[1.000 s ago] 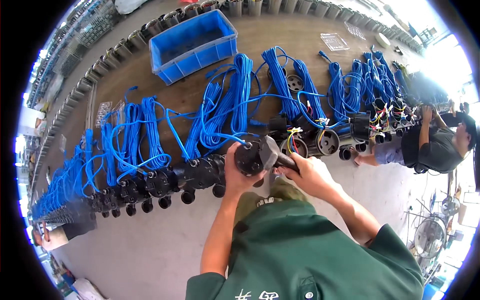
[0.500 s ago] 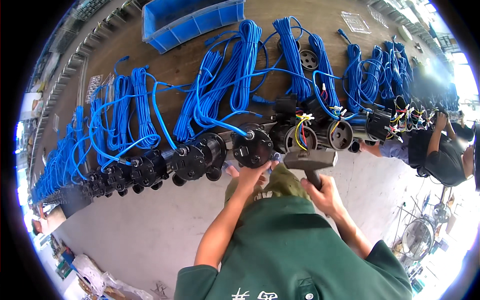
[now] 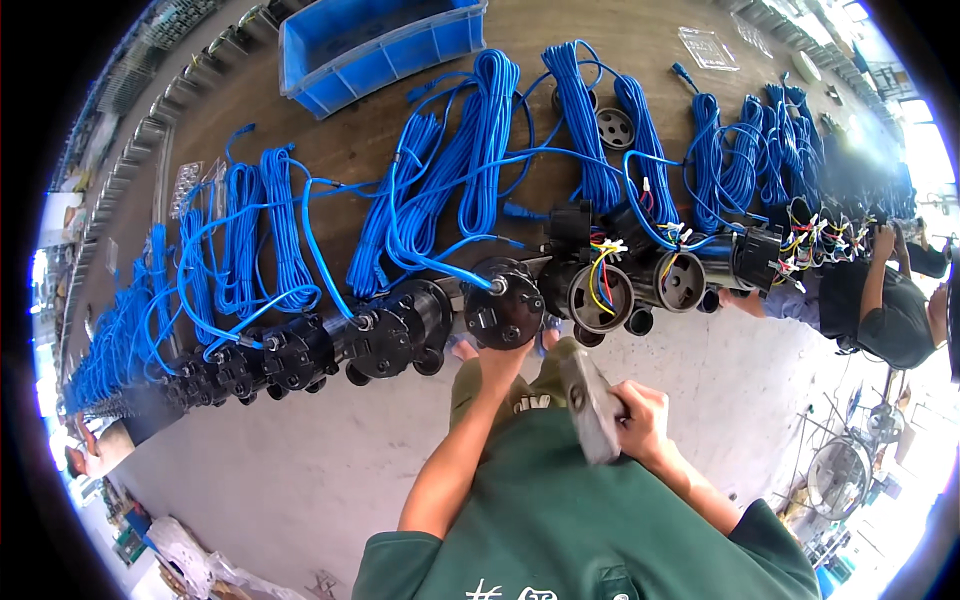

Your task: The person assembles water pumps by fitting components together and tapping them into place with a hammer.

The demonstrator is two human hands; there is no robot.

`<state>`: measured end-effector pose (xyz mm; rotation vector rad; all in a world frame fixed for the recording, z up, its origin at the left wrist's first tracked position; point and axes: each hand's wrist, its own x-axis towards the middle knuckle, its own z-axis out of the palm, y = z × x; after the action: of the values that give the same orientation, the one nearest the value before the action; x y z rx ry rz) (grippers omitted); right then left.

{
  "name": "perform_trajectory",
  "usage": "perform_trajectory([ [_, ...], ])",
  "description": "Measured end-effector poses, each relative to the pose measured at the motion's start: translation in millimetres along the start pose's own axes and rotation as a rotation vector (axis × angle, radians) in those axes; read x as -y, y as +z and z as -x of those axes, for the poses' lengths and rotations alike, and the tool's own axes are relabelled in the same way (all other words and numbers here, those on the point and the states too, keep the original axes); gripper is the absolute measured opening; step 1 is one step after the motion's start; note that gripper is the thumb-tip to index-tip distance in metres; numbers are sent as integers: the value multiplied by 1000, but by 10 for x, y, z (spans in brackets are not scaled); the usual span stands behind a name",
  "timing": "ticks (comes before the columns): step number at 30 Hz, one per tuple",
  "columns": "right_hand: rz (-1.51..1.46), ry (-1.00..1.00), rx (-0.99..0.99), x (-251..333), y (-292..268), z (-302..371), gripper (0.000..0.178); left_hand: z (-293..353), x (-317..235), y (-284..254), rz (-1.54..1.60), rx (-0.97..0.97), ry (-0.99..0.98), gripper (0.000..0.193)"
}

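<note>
A black round-capped motor housing [image 3: 505, 308] sits at the near table edge, a blue cable running into its cap. My left hand [image 3: 505, 362] grips its lower side from below, the fingertips hidden behind it. In my right hand [image 3: 642, 415] is a hammer [image 3: 590, 408], closed fingers round its handle close to the steel head. The hammer is held in front of my body, below and right of the housing. Just right of the housing is an open black cylinder [image 3: 600, 300] with coloured wires and white connectors sticking out.
More capped housings [image 3: 385, 335] line the table edge to the left. Bundled blue cables [image 3: 490, 140] lie across the brown table [image 3: 380, 125], with a blue crate [image 3: 385, 60] at the back. At right, a co-worker [image 3: 890, 310] stands by wired cylinders; a floor fan [image 3: 838, 470] is behind.
The hammer has moved down and back toward my body, its head turning from level to upright. My left hand has shifted slightly down under the housing.
</note>
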<state>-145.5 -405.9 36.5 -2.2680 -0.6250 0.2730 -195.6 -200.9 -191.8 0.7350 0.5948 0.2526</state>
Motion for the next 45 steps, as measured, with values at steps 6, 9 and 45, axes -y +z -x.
perform_trajectory([
  [6,171,-97,74,-259,410,-368,23,33,-148,49,-1256,38,211,51],
  [9,204,-39,144,-283,364,-305,26,47,-280,198,-1166,22,187,50],
  [45,22,88,196,-204,115,5,19,138,-601,173,-559,-16,-441,27],
])
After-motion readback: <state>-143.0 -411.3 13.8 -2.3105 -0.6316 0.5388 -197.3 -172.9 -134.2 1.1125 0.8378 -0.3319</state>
